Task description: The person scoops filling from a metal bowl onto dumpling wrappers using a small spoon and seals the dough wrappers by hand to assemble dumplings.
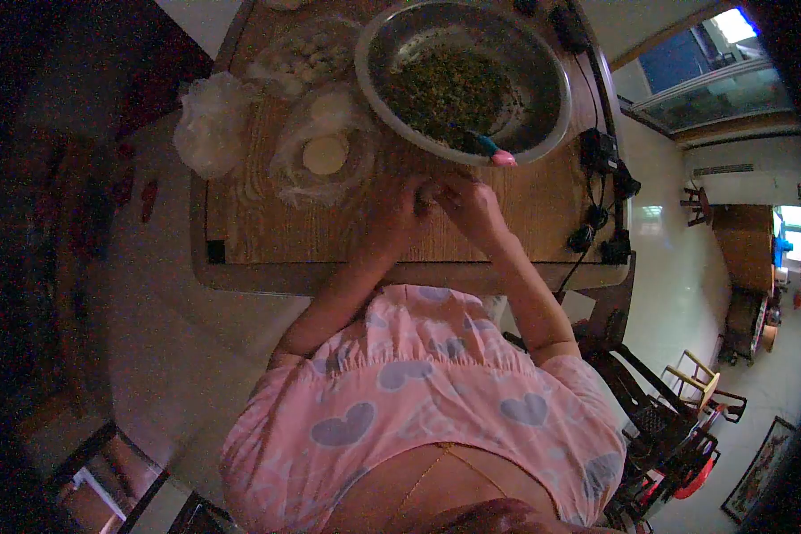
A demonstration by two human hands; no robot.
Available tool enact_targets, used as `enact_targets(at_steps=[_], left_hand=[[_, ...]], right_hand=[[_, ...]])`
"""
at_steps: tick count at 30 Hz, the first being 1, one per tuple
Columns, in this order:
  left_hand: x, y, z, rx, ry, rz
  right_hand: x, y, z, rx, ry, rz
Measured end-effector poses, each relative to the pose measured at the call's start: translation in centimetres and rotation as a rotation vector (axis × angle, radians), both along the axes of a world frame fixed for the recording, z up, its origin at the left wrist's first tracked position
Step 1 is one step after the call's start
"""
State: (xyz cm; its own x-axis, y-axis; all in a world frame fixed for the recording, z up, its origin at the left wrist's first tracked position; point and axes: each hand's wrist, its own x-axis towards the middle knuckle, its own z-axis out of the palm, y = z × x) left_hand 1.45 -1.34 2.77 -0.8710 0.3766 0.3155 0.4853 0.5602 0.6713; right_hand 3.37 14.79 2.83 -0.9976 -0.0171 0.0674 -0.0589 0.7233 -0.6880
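Near the bowl (540,100), a small pale piece (430,191) is pinched between the nearly closed left hand (402,205) and right hand (474,210); dimly seen, it is perhaps soft, light dough, best held gently by its edge.

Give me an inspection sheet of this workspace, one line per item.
Surface: brown wood-grain table, dimly lit.
Job's things: wide silver metal bowl of chopped green mixture, pink-and-teal handle at its rim; pale round disc in clear plastic.
Clutter: crumpled whitish plastic bag; small pale lumps in clear plastic.
Hands: left hand and right hand together at a small pale piece, shape unclear.
Cables: black cords and adapter, right side; one cord crosses the near edge.
Surroundings: yellow stool, right.
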Motion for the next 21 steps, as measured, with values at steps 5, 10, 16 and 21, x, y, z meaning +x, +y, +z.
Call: enact_targets(at_steps=[5, 10, 16, 21], left_hand=[[0.1, 0.1, -0.4, -0.124, -0.004, 0.043], [-0.1, 0.1, -0.7, 0.051, -0.089, -0.03], [-1.1, -0.4, -0.8, -0.004, 0.029, -0.111], [-1.8, -1.0, 0.6, -0.021, 0.149, -0.165]], right_hand=[[-0.4, 1.5, -4.1, -0.073, -0.034, 0.056], [-0.4, 0.8, -1.6, 0.034, 0.054, 0.108], [-0.7, -0.2, 1.6, 0.112, 0.115, 0.181], [-0.9, 0.5, 0.0, 0.069, 0.095, 0.136]])
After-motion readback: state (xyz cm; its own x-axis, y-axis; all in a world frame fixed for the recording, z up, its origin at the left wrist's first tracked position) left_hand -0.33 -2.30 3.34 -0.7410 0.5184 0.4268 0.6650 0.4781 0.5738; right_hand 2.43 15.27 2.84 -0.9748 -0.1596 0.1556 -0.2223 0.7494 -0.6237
